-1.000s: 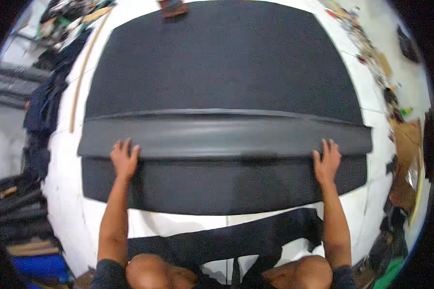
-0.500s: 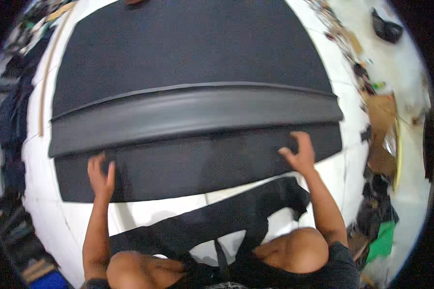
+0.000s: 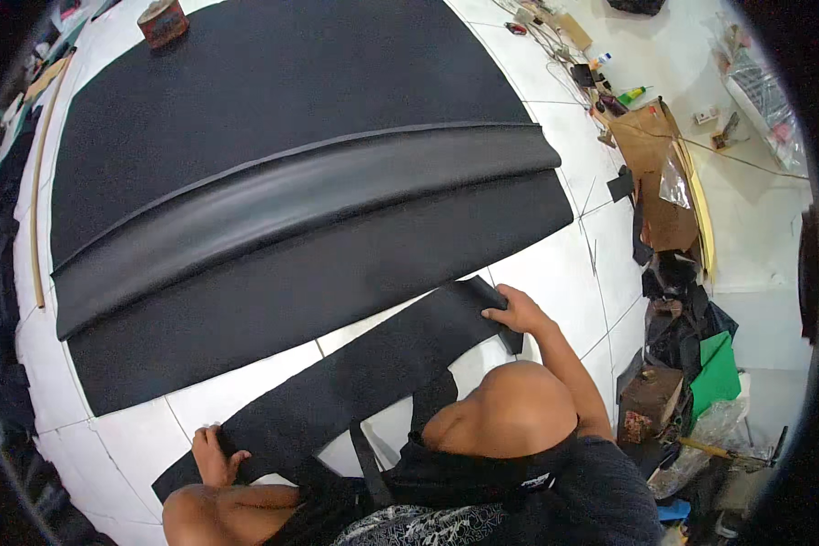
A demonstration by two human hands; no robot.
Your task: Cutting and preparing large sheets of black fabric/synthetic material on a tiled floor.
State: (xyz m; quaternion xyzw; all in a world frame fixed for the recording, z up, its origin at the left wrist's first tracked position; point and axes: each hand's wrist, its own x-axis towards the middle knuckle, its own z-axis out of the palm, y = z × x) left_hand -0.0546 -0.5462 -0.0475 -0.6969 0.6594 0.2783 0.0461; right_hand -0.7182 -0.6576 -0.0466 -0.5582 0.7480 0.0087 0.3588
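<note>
A long black strip of sheet material [image 3: 373,341] lies on the floor in front of my knees, slanting from lower left up to the right. My right hand [image 3: 520,312] is closed on its right end, where a corner curls up, the thumb lying on top. Near its left end, my left hand [image 3: 214,457] grips the far edge, fingers bent over it and thumb on the upper face. Beyond lies a large black sheet [image 3: 282,91], with a shiny grey-black folded band [image 3: 300,205] running across it. The strip hides part of my left palm's underside.
A rusty metal block [image 3: 164,23] rests on the sheet's far left. A thin wooden stick [image 3: 50,182] lies along the left. To the right are cardboard [image 3: 655,173], cables, a green sheet [image 3: 714,373], a brown box [image 3: 651,400] and plastic bags on white tiles [image 3: 555,264].
Both hands have come down from above the large sheet's near edge onto the nearer strip and taken hold of it. My view has turned, shifting the scene left and tilting it.
</note>
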